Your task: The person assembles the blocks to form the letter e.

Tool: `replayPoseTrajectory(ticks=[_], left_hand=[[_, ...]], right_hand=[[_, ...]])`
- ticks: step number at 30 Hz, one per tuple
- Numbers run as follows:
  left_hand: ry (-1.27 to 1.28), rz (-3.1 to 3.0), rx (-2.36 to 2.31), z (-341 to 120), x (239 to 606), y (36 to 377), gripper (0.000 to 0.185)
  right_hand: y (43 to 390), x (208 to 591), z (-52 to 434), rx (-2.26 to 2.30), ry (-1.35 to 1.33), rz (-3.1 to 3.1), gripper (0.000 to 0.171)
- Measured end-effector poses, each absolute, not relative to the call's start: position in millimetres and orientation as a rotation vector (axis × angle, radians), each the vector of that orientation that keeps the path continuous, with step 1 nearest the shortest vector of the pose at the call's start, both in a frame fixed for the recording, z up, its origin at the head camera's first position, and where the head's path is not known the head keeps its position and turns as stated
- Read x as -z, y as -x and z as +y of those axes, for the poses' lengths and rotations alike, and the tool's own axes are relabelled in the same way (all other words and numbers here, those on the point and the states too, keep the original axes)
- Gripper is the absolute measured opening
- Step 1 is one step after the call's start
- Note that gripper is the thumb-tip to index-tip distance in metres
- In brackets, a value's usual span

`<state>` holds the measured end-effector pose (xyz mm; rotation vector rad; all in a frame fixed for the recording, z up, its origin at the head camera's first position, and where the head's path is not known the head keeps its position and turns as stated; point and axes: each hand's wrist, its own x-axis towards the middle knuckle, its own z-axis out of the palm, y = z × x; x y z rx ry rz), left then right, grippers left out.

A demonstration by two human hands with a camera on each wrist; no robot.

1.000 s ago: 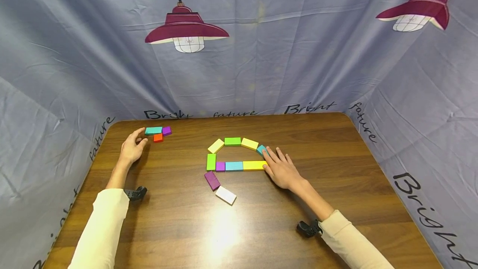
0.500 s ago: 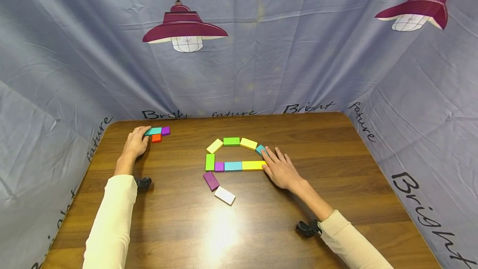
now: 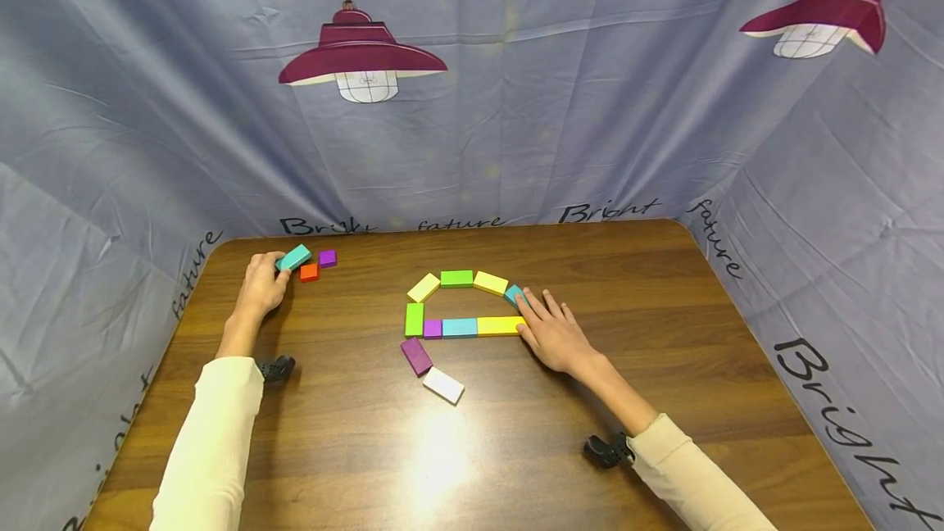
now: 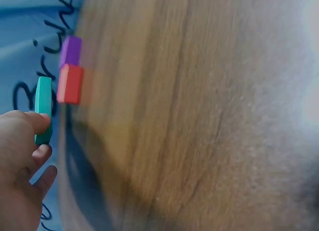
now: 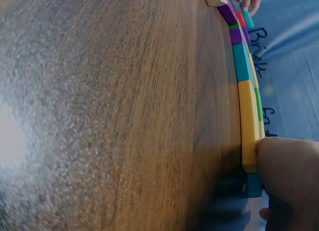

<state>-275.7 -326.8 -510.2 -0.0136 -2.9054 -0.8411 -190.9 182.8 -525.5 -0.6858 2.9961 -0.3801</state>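
Observation:
My left hand pinches a turquoise block at the far left of the table. In the left wrist view the thumb and a finger close on the end of this turquoise block. Just right of it lie a small red block and a small purple block. My right hand lies with straight fingers at the right end of a D-shaped outline of blocks. Its fingertips touch a blue block, and its thumb is on the end of a long yellow block.
The outline continues with a light blue block, green blocks and pale yellow blocks. A dark purple block and a white block trail off its lower left. A printed curtain borders the wooden table.
My left hand reached the turquoise block, gripped it and tilted it away from the purple and red blocks. The right hand has stayed in place.

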Motion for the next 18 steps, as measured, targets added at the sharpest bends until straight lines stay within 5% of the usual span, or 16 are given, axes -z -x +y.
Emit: replayPoseTrajectory(ticks=[18], left_hand=[[0.580,-2.637,1.161,-228,479,225,0.035]], right_hand=[[189,524,182,0.388,0.696,3.001,0.055]])
